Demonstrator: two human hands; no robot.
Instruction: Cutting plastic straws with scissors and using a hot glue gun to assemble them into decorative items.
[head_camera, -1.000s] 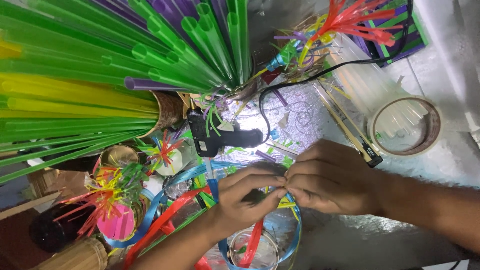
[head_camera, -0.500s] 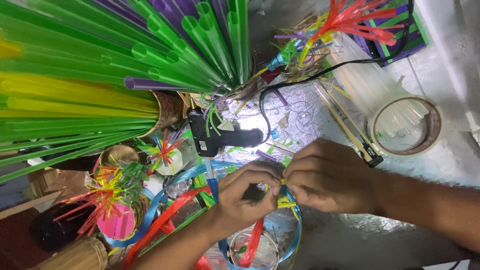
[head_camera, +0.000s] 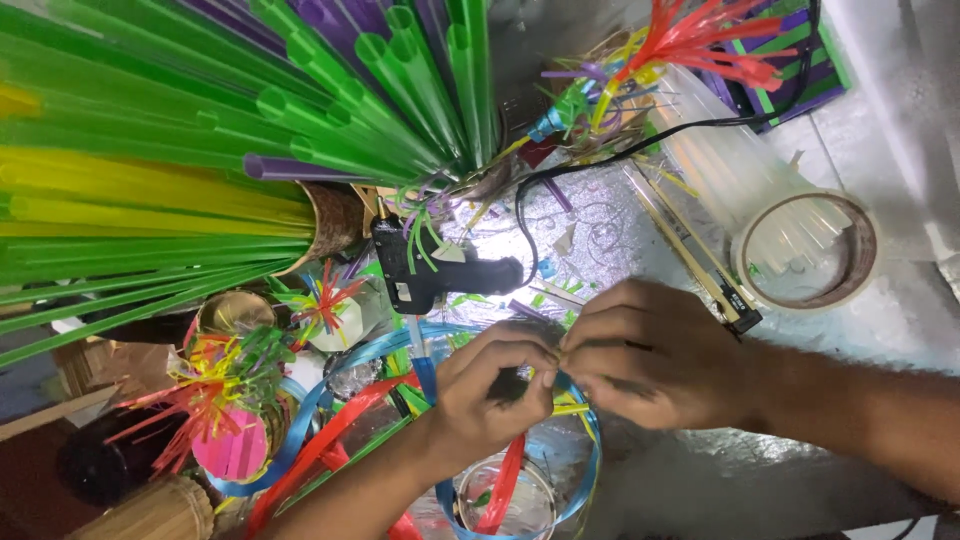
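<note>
My left hand (head_camera: 485, 395) comes up from the bottom edge, and my right hand (head_camera: 655, 365) reaches in from the right. Their fingertips meet and pinch the same small straw piece (head_camera: 556, 368), which is mostly hidden by the fingers. A dark bit shows inside my left palm; what it is I cannot tell. A thin yellow strip (head_camera: 572, 408) sticks out just under the hands. Below them a blue ribbon loop (head_camera: 592, 450) curls around a glass jar (head_camera: 505, 500) with a red strip in it.
A black glue gun (head_camera: 440, 272) lies just above the hands, its cord running up right. A big fan of green, yellow and purple straws (head_camera: 200, 150) fills the upper left. A tape roll (head_camera: 808, 250), clear glue sticks (head_camera: 720, 160) and straw flowers (head_camera: 225, 395) lie around.
My right hand has edged slightly up and left, and the fingers of both hands have shifted around the pinched piece. Everything else stays put.
</note>
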